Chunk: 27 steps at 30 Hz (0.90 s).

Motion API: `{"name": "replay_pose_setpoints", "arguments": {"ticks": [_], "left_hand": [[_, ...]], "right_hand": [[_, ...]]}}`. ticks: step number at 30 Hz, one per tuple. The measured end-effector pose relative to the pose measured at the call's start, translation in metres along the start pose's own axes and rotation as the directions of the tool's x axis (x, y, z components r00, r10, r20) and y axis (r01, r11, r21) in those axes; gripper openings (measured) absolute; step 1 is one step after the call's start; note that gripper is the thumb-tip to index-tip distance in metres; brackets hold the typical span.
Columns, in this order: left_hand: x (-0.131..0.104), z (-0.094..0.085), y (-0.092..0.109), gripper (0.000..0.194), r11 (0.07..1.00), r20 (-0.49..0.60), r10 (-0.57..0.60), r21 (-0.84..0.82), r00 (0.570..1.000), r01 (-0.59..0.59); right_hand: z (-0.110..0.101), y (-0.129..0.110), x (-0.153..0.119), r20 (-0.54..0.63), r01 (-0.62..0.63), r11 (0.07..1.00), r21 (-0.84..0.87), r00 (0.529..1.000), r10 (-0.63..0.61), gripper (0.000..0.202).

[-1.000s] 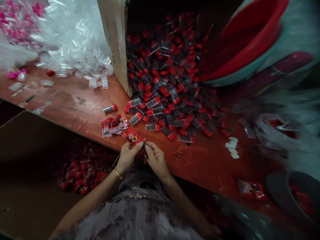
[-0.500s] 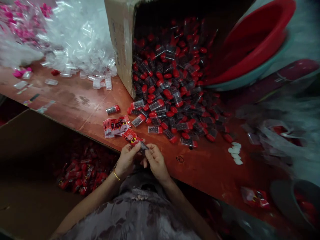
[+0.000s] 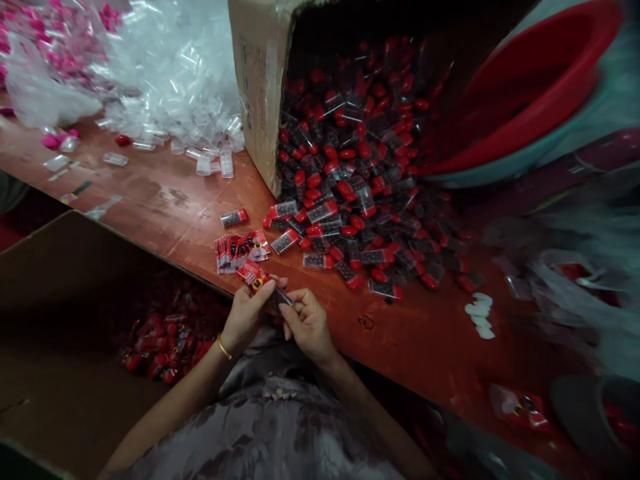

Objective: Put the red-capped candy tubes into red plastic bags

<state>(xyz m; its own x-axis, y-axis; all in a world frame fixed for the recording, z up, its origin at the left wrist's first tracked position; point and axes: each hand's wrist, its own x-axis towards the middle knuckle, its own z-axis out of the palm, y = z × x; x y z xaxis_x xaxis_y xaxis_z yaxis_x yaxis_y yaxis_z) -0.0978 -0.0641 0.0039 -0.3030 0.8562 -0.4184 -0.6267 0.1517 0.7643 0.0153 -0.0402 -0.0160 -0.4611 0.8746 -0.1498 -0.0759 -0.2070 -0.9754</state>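
Observation:
My left hand [image 3: 247,313], with a gold bracelet at the wrist, is closed on a red printed packet [image 3: 253,275] at the table's front edge. Close on its right, my right hand [image 3: 309,323] pinches the dark, clear end of what is held there. Whether that end is a tube inside the packet is hard to tell. Just behind the hands lies a fanned stack of red packets [image 3: 239,251]. A single tube with a red cap [image 3: 234,217] rests behind that stack. Many such tubes [image 3: 350,220] spread in a heap to the right.
A cardboard box [image 3: 257,100] on its side spills the tubes. Clear plastic tubes [image 3: 175,80] pile up at back left. A red basin [image 3: 540,87] stands back right. Below the table at left, an open carton [image 3: 60,267] holds red packets. White pieces [image 3: 480,315] lie at right.
The view has shifted slightly, so the table's things appear further right. Both hands still hold the packet; my left hand and the packet have moved a little left, away from my right hand.

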Motion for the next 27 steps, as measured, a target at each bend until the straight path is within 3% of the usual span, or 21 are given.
{"name": "replay_pose_setpoints", "arguments": {"ticks": [5,10,13,15,17,18,20,23,25,26,27], "left_hand": [[-0.001,0.006,-0.011,0.037,0.999,0.173,-0.053,0.008,0.983,0.053],[-0.006,0.001,-0.017,0.033,0.990,0.135,-0.056,-0.120,0.989,0.072],[-0.014,-0.009,-0.013,0.030,0.971,0.122,-0.091,-0.212,0.988,0.115],[-0.018,-0.026,-0.006,0.027,0.963,0.079,-0.145,-0.219,0.986,0.159],[-0.020,-0.055,0.005,0.020,0.961,-0.050,-0.218,-0.183,0.975,0.206],[-0.020,-0.075,0.012,0.016,0.964,-0.158,-0.238,-0.160,0.958,0.213],[-0.020,-0.119,0.026,0.015,0.974,-0.404,-0.223,-0.123,0.887,0.189],[-0.026,-0.172,0.041,0.018,0.964,-0.651,-0.266,-0.170,0.711,0.205],[-0.034,-0.180,0.046,0.022,0.953,-0.696,-0.296,-0.170,0.654,0.250],[-0.038,-0.173,0.047,0.024,0.962,-0.697,-0.254,-0.112,0.670,0.248],[-0.041,-0.160,0.048,0.026,0.977,-0.680,-0.157,-0.003,0.716,0.212]], "right_hand": [[-0.002,0.003,0.004,-0.047,0.020,0.998,0.055,0.999,-0.017,0.035],[0.004,0.016,0.016,-0.047,0.053,0.998,0.036,0.998,-0.051,0.042],[0.008,0.018,0.022,0.039,0.201,0.966,-0.162,0.980,-0.197,0.041],[0.003,0.016,0.027,0.113,0.314,0.853,-0.417,0.949,-0.295,0.036],[-0.008,0.011,0.034,0.097,0.327,0.628,-0.706,0.923,-0.371,0.031],[-0.016,0.008,0.038,0.055,0.269,0.495,-0.826,0.913,-0.404,0.031],[-0.033,0.004,0.046,-0.039,0.088,0.262,-0.961,0.895,-0.444,0.035],[-0.050,0.005,0.050,-0.045,-0.031,0.041,-0.999,0.916,-0.399,0.040],[-0.053,0.008,0.046,0.009,0.003,-0.019,-1.000,0.932,-0.362,0.039],[-0.052,0.010,0.043,0.033,0.025,-0.026,-0.999,0.934,-0.355,0.038],[-0.051,0.013,0.040,0.053,0.047,-0.024,-0.999,0.933,-0.357,0.036]]}}
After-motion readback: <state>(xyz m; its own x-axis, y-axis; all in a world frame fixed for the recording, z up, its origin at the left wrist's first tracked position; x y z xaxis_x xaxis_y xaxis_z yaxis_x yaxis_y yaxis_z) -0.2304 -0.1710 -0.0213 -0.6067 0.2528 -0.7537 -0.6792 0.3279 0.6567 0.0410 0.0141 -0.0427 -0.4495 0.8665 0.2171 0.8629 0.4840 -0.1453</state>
